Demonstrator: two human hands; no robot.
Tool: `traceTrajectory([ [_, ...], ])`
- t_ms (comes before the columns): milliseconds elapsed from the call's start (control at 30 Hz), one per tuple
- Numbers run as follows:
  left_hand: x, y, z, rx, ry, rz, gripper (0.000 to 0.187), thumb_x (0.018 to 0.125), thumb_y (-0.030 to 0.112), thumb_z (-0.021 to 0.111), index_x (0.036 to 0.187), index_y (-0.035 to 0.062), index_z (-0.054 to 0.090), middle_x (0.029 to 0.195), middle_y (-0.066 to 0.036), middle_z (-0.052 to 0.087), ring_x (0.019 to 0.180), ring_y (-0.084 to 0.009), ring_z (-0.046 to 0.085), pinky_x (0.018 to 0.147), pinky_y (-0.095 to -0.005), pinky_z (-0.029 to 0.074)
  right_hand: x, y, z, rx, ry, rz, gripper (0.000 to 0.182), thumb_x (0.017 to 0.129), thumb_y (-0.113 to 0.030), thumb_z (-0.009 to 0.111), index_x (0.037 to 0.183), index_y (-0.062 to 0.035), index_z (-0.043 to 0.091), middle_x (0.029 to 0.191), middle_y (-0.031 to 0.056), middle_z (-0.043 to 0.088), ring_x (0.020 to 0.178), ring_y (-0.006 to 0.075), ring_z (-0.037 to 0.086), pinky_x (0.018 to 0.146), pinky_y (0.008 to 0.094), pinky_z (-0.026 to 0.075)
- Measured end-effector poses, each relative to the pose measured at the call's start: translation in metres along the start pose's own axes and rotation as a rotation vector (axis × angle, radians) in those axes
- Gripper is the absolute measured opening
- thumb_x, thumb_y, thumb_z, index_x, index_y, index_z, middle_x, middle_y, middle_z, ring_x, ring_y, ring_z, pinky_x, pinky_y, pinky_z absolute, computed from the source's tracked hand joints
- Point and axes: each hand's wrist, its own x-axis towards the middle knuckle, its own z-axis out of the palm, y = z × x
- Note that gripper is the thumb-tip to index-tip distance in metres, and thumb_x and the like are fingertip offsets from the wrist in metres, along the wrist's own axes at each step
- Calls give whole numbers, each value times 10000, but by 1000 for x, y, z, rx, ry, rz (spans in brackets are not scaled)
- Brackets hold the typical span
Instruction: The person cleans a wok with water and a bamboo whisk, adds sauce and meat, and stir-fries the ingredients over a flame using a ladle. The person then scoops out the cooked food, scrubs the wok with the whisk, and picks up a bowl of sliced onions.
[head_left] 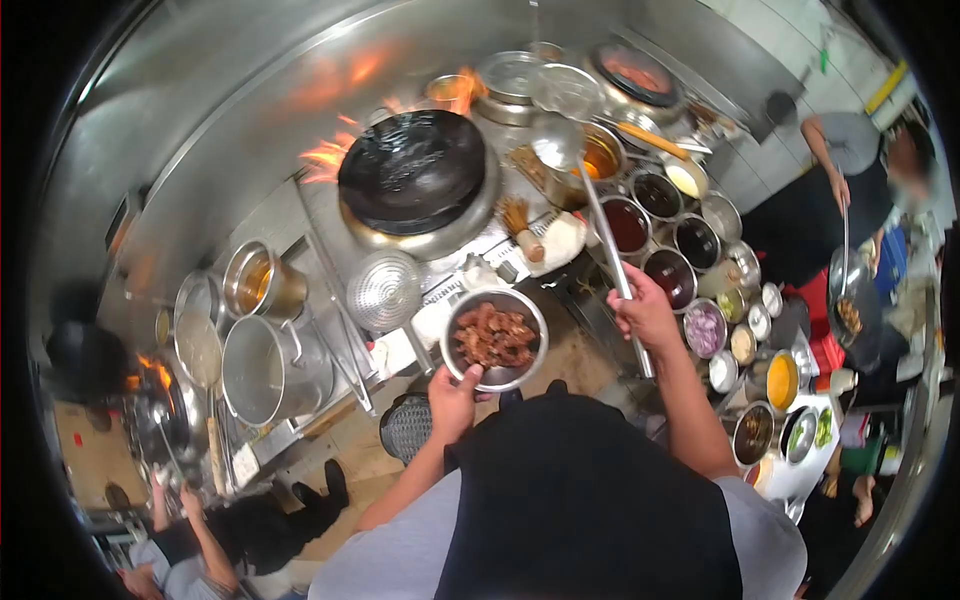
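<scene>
My left hand (455, 402) grips the near rim of a steel bowl (520, 375), its thumb over the edge. Browned meat pieces (495, 336) lie in the bowl, which is held in front of my apron. The long handle of a ladle (557, 140) is in my closed right hand (645, 312); its round head hangs over the sauce pots, up and to the left of that hand. Beyond the bowl, a black wok (412, 170) sits on a burner with flames rising behind it. A perforated skimmer (385, 289) rests between wok and bowl.
Steel pots (268, 370) stand at the left of the counter. On the right are sauce containers (670, 278), chopped onion (705, 329) and other ingredients. One co-worker (820, 200) handles a wok at right; another (200, 550) works at lower left near flames (157, 377).
</scene>
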Motion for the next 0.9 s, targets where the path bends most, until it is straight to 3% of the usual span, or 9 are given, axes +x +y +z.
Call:
traceTrajectory([
  [67, 9, 1, 10, 47, 1, -1, 239, 1035, 131, 699, 1203, -33, 658, 1055, -130, 743, 833, -194, 743, 653, -325, 673, -4, 16, -9, -104, 18, -71, 726, 937, -19, 702, 1610, -44, 433, 990, 14, 660, 611, 47, 536, 507, 230, 446],
  [133, 25, -1, 22, 95, -33, 21, 236, 1039, 150, 700, 1189, -27, 657, 1055, -125, 736, 842, -198, 743, 639, -325, 664, 17, 56, -23, -211, -19, -339, 646, 970, -47, 681, 1587, -77, 492, 1266, 75, 691, 1076, 136, 653, 944, 317, 549],
  [167, 44, -10, 25, 163, -2, -52, 235, 1042, 169, 701, 1187, -8, 646, 1062, -101, 728, 867, -196, 735, 654, -333, 647, 8, 33, -16, -297, -23, -278, 618, 962, -60, 665, 1562, -67, 520, 1371, 127, 688, 1273, 200, 624, 1112, 352, 469],
  [200, 47, -3, 41, 84, -30, -82, 227, 1047, 177, 695, 1203, 25, 632, 1098, -81, 719, 888, -183, 718, 670, -336, 616, 8, 31, -15, -468, 31, -368, 619, 931, -57, 649, 1539, -51, 533, 1378, 186, 694, 1261, 280, 668, 1077, 376, 499],
  [233, 59, -9, 49, 82, -38, -95, 229, 1049, 180, 691, 1217, 39, 625, 1106, -76, 715, 885, -179, 710, 676, -334, 603, 11, 36, -14, -543, 71, -399, 652, 928, -64, 655, 1568, -86, 526, 1078, 105, 708, 922, 109, 623, 852, 301, 533],
  [333, 77, -9, 80, 85, -63, -117, 257, 1056, 180, 676, 1285, 83, 608, 1146, -64, 704, 908, -171, 689, 688, -299, 565, 19, 61, -16, -375, 24, -499, 649, 943, -35, 631, 1575, -77, 490, 1204, 109, 728, 1083, 127, 656, 977, 317, 528],
  [433, 98, -13, 97, 119, -178, -116, 322, 1049, 181, 685, 1340, 77, 597, 1164, -59, 693, 921, -158, 662, 703, -327, 545, -20, 45, -29, 365, -237, -155, 659, 955, 14, 643, 1579, -44, 437, 1002, 45, 683, 541, 71, 507, 477, 247, 413],
  [633, 143, -32, 120, 204, -134, -148, 316, 1050, 145, 685, 1334, 44, 589, 1259, -104, 657, 1028, -256, 642, 867, -405, 514, -145, 91, -46, 1042, -424, -87, 756, 973, -29, 593, 1655, -38, 267, 985, 83, 596, 536, 45, 476, 421, 219, 426],
  [900, 133, -35, 210, 242, -547, -60, 241, 1043, 136, 691, 1239, 24, 606, 1130, -80, 671, 825, -163, 585, 670, -311, 495, -328, 108, 12, 1092, -51, -258, 784, 971, -60, 627, 1646, 26, 239, 956, 80, 598, 508, 25, 514, 397, 164, 405],
])
